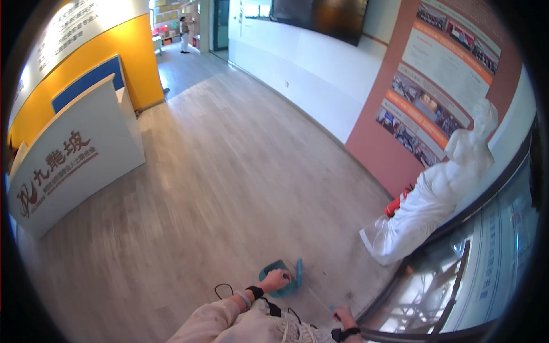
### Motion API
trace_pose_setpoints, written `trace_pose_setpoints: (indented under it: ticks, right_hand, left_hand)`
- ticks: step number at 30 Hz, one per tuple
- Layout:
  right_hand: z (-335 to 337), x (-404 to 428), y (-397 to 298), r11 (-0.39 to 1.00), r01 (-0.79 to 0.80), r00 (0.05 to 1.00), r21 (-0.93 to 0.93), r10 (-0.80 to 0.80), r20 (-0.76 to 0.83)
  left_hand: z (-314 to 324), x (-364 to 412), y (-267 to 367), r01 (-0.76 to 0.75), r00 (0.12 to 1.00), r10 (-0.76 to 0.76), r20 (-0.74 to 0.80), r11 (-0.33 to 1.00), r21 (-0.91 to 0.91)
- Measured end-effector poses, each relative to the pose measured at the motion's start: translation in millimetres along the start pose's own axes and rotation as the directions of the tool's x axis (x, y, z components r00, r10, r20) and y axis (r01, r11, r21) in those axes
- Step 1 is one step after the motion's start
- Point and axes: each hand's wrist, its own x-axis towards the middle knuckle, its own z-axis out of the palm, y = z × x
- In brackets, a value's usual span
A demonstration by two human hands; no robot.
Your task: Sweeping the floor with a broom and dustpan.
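My left hand (276,279) is closed on the handle of a teal dustpan (279,293), which is below it near the floor. Beside the dustpan's right edge stands the teal head of a broom (299,272). A thin pale stick runs from there down to my right hand (343,315), whose fingers wrap round its blue-tipped end. Both wrists carry black bands. Some small dark specks lie on the wooden floor (334,278) to the right of the broom head.
A white statue (433,193) stands at the right by a glass door (433,283), with a red fire extinguisher (394,206) behind it. A curved white reception desk (85,158) bearing writing is at the left. A person (184,34) stands far off in the back room.
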Motion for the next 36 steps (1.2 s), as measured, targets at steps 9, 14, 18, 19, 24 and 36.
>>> trace_pose_setpoints:
  ticks: [9,14,18,19,24,36]
  right_hand:
    - [108.9,41.3,-56.2,0.827,0.221,0.936,-0.517,-0.329,-0.126]
    - [108.4,-1.3,-127.5,0.876,0.197,0.980,-0.440,-0.187,0.068]
    - [83.5,-11.4,-117.9,0.938,-0.259,0.952,0.230,0.207,0.226]
    - [76.9,-12.7,-113.2,0.934,-0.268,0.951,0.238,0.217,0.218]
    - [52.8,-22.6,-137.2,0.991,-0.125,0.980,0.050,0.131,-0.150]
    - [72.4,41.7,-159.9,0.781,0.140,0.932,-0.609,-0.311,-0.184]
  left_hand:
    - [-20.4,34.2,-0.5,0.082,0.990,-0.080,0.115,0.996,-0.015]
    - [-33.1,42.3,-12.0,0.030,0.999,-0.031,0.025,0.999,0.015]
    - [-37.1,47.2,6.8,0.031,0.996,-0.033,0.085,0.999,0.028]
    - [-34.6,49.0,7.1,0.029,0.994,-0.032,0.101,0.999,0.024]
    - [-33.6,51.6,-2.9,-0.013,0.997,0.010,0.074,0.999,0.031]
    - [-36.8,57.7,-3.0,0.055,0.998,-0.055,0.002,0.998,0.001]
